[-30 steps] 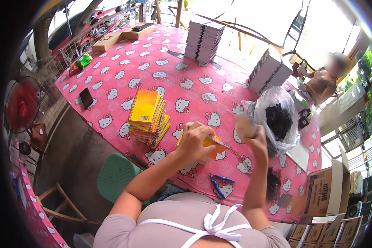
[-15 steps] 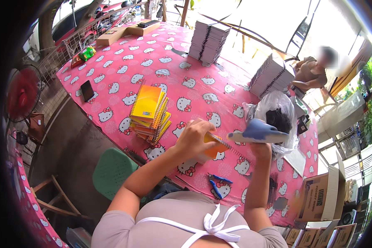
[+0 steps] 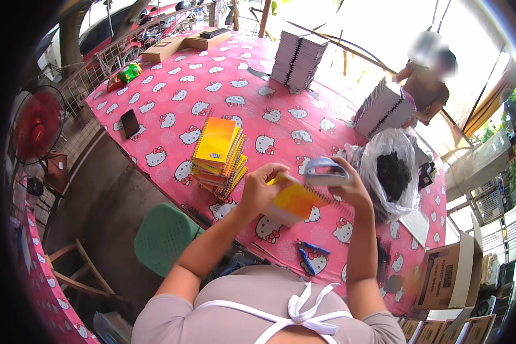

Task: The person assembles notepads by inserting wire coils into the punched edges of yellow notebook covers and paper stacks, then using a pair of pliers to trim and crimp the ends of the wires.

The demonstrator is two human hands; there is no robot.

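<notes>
- Clock face: centred on the orange-and-yellow notebook (image 3: 295,202) before you, above the near part of the pink patterned tablecloth (image 3: 327,148), with 12 o'clock pointing away from you.
- Your left hand (image 3: 262,188), at 10 o'clock: thumb and fingers pinched together on the notebook's edge, which is held tilted.
- Your right hand (image 3: 352,184), between 2 and 3 o'clock: fingers wrapped around a white-and-blue hand tool (image 3: 328,180), slightly blurred.
- Wire coil (image 3: 320,192): along the notebook's 2 o'clock side, its free end running out toward 3 o'clock beneath the tool; whether tool and coil touch, you cannot tell from this view.
- Blue-handled cutters (image 3: 309,259), lying at 6 o'clock, near your body.
- Pile of yellow and orange spiral notebooks (image 3: 215,142), at 10 o'clock; farther out that way, a dark phone (image 3: 130,123).
- Clear plastic bag (image 3: 404,186) with black contents, between 2 and 3 o'clock, just beyond your right hand.
- Tall double stack of spiral-bound books (image 3: 297,62), at 12 o'clock.
</notes>
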